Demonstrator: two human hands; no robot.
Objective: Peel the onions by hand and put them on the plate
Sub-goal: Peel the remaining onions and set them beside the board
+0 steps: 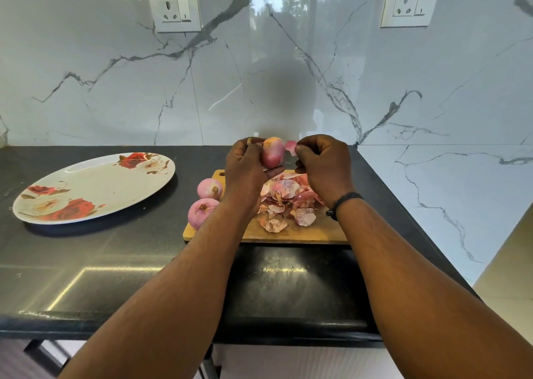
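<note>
Above a wooden cutting board (288,231), the left hand (245,168) grips a pink-red onion (272,155) upright; just beside it, the right hand (323,162) pinches a pink skin flake (291,147).

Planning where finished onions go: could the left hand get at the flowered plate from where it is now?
Probably yes. The plate lies bare on the counter to the left, with nothing between it and the left hand, though that hand is gripping an onion now.

Pink onion (271,155) held aloft; two peeled onions (209,188) beside empty floral plate (86,188).
</note>
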